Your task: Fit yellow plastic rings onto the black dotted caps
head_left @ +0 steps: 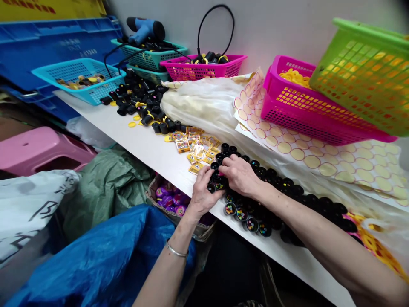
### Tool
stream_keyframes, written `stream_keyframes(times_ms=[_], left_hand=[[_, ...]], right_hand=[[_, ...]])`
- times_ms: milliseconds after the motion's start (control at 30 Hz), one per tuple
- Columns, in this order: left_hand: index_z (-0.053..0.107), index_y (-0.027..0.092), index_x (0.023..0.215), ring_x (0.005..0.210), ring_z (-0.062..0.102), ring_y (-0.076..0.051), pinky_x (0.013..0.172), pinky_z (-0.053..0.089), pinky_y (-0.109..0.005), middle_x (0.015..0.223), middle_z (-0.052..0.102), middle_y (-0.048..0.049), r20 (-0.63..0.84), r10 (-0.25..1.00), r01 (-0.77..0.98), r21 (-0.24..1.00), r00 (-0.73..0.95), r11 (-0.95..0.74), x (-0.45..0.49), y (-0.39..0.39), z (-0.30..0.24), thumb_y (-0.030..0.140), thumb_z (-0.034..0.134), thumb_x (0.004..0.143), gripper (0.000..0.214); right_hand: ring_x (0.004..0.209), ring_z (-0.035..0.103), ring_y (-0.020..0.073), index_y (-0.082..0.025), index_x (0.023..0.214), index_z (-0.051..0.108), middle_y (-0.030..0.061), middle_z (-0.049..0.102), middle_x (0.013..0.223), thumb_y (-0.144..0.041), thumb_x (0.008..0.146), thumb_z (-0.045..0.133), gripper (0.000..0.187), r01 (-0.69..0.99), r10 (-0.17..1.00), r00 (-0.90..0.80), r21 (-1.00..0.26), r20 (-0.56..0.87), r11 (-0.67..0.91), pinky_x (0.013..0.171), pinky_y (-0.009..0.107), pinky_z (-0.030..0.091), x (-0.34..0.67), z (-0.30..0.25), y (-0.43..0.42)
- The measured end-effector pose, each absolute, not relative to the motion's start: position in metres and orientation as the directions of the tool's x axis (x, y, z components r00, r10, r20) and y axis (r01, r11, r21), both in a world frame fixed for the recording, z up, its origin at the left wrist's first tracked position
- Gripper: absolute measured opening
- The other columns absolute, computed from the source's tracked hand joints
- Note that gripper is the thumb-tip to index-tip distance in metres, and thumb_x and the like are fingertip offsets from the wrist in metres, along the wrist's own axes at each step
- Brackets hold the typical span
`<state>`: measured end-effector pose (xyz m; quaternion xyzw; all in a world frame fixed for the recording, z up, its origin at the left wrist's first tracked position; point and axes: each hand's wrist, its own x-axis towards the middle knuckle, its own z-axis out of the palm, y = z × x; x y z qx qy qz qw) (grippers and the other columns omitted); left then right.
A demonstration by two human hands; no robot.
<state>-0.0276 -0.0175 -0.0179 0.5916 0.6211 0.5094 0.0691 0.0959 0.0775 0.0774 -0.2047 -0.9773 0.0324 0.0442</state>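
White table (143, 147): bare strip left of left hand (203, 192), front edge passing under its wrist. Plastic sheeting (204, 98) crowds beyond right hand (238, 172). Black cups (252, 224) packed under and right of hands. Left curled against cups, right fingertips at something pink (220, 173); can't tell either grip. Yellow packets (196, 150) loose beyond left. Partway, I'd judge: near-row cups hold coloured bits (230, 208); farther ones mostly dark, contents unclear.

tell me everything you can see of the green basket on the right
The green basket is bright lime and looks like plastic, with a plain rim and side walls pierced by rows of openings. It looks tilted and seems to rest on the pink basket, above that one's right part. The picture's right edge cuts it off. Yellow shows through the openings, but whether it comes from things inside is hard to tell, as the interior is hidden.
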Motion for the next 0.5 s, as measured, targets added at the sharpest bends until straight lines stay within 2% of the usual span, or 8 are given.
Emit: stream_keyframes(times_ms=[67,133,233,300,367,433,500], left_hand=[[0.05,0.017,0.115,0.117,0.047,-0.027,0.1,0.04,-0.044,0.122,0.048,-0.0131,0.515,0.806,0.667,0.713,-0.292,-0.214,-0.027,-0.017,-0.018,0.023,0.073,0.06,0.06],[0.05,0.016,0.115,0.117,0.047,-0.028,0.1,0.04,-0.044,0.123,0.048,-0.0135,0.516,0.804,0.668,0.713,-0.295,-0.213,-0.027,-0.017,-0.018,0.023,0.073,0.06,0.06],[0.051,0.016,0.114,0.117,0.047,-0.027,0.1,0.04,-0.044,0.122,0.049,-0.013,0.516,0.803,0.668,0.713,-0.297,-0.211,-0.027,-0.018,-0.019,0.025,0.074,0.059,0.061],[0.051,0.016,0.114,0.117,0.047,-0.027,0.1,0.04,-0.044,0.122,0.049,-0.0127,0.52,0.8,0.668,0.713,-0.298,-0.214,-0.027,-0.018,-0.019,0.027,0.075,0.059,0.06],[0.051,0.015,0.114,0.117,0.047,-0.027,0.1,0.04,-0.043,0.122,0.049,-0.0134,0.525,0.796,0.667,0.713,-0.302,-0.217,-0.027,-0.017,-0.02,0.028,0.075,0.06,0.06],[0.051,0.014,0.114,0.116,0.047,-0.027,0.1,0.041,-0.042,0.121,0.049,-0.0141,0.526,0.796,0.667,0.712,-0.3,-0.22,-0.028,-0.017,-0.021,0.029,0.075,0.06,0.061],[0.051,0.014,0.114,0.116,0.048,-0.027,0.099,0.041,-0.042,0.121,0.049,-0.0142,0.53,0.796,0.67,0.708,-0.293,-0.224,-0.029,-0.015,-0.022,0.03,0.075,0.06,0.061]], right_hand=[[0.083,0.041,0.0219,-0.017,0.081,0.062,0.0099,0.055,0.085,-0.01,0.078,0.045,0.018,0.358,0.357,-0.932,-0.001,0.059,0.934,0.064,0.033,0.028,0.092,0.08,0.074],[0.086,0.041,0.0232,-0.016,0.081,0.062,0.0112,0.055,0.085,-0.009,0.077,0.046,0.017,0.34,0.338,-0.939,0.025,0.062,0.94,0.064,0.033,0.028,0.089,0.08,0.072],[0.085,0.043,0.0224,-0.017,0.081,0.062,0.01,0.056,0.085,-0.008,0.076,0.047,0.018,0.391,0.395,-0.913,-0.053,0.102,0.919,0.065,0.033,0.03,0.091,0.077,0.075],[0.082,0.044,0.0202,-0.019,0.08,0.063,0.0071,0.058,0.084,-0.009,0.077,0.048,0.018,0.447,0.483,-0.863,-0.223,0.146,0.866,0.067,0.032,0.033,0.098,0.075,0.079],[0.079,0.047,0.0173,-0.02,0.08,0.064,0.0038,0.059,0.082,-0.014,0.078,0.052,0.014,0.44,0.586,-0.787,-0.493,0.191,0.751,0.069,0.031,0.036,0.112,0.076,0.081],[0.077,0.051,0.0151,-0.019,0.083,0.065,0.0016,0.06,0.08,-0.02,0.076,0.058,0.01,0.35,0.702,-0.688,-0.766,0.181,0.54,0.071,0.03,0.039,0.135,0.08,0.078],[0.075,0.055,0.0141,-0.02,0.09,0.065,0.0008,0.062,0.081,-0.024,0.072,0.065,0.018,0.217,0.824,-0.555,-0.936,0.117,0.279,0.07,0.029,0.042,0.172,0.086,0.069]])
